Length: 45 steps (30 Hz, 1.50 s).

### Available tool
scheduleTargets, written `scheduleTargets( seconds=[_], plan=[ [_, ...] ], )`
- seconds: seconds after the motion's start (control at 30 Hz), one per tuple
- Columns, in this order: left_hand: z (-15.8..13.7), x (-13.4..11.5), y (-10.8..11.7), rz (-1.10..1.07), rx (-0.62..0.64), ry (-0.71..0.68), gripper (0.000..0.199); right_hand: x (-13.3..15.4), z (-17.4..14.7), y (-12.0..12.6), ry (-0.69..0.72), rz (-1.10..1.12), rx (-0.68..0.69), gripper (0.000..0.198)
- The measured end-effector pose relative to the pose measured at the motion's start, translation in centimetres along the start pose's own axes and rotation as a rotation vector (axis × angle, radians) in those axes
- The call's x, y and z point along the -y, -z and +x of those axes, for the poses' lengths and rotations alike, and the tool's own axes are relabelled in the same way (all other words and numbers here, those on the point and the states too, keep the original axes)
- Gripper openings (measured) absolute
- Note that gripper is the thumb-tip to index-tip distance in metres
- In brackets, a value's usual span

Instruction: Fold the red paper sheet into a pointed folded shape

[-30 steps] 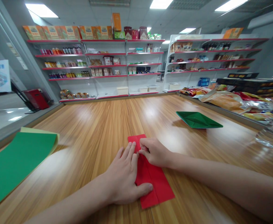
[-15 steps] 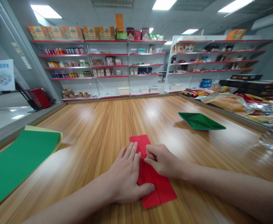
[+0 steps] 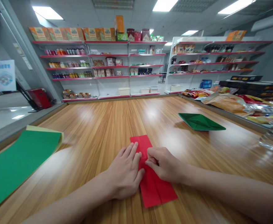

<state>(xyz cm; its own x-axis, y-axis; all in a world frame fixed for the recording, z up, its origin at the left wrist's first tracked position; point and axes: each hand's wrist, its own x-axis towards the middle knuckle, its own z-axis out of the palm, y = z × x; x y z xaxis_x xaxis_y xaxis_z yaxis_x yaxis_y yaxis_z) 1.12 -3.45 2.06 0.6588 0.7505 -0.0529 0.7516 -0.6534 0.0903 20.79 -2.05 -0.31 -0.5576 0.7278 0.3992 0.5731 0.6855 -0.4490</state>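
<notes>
A strip of red paper (image 3: 159, 186), folded lengthwise with a seam along its middle, lies on the wooden table in front of me. My left hand (image 3: 127, 171) rests on its left side, fingers stretched out over the upper part. The left thumb lies near the left edge. My right hand (image 3: 161, 163) is closed, with curled fingers and thumb at the paper's middle seam. The exact grip of its fingertips on the paper is partly hidden.
Green sheets (image 3: 22, 161) with a yellowish one beneath lie at the left. A folded green paper piece (image 3: 200, 121) sits right of centre. Snack bags (image 3: 234, 104) and a clear glass vessel (image 3: 272, 138) are at the right. Stocked shelves (image 3: 108, 65) stand behind the table.
My left thumb has drawn up and in from the lower middle of the red paper towards its left edge. My right hand has slid slightly down along the seam.
</notes>
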Motion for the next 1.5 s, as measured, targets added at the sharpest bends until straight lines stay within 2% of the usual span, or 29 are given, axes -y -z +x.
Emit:
scheduleTargets(
  seconds=[0.77,1.5],
  plan=[
    [0.0,0.0,0.2,-0.025,-0.026,0.007,0.060,1.0,-1.1,0.1,0.041,0.014,0.048,0.025],
    [0.1,0.1,-0.2,0.010,-0.020,-0.007,0.060,4.4,-5.2,1.4,0.119,0.079,0.199,0.027]
  ],
)
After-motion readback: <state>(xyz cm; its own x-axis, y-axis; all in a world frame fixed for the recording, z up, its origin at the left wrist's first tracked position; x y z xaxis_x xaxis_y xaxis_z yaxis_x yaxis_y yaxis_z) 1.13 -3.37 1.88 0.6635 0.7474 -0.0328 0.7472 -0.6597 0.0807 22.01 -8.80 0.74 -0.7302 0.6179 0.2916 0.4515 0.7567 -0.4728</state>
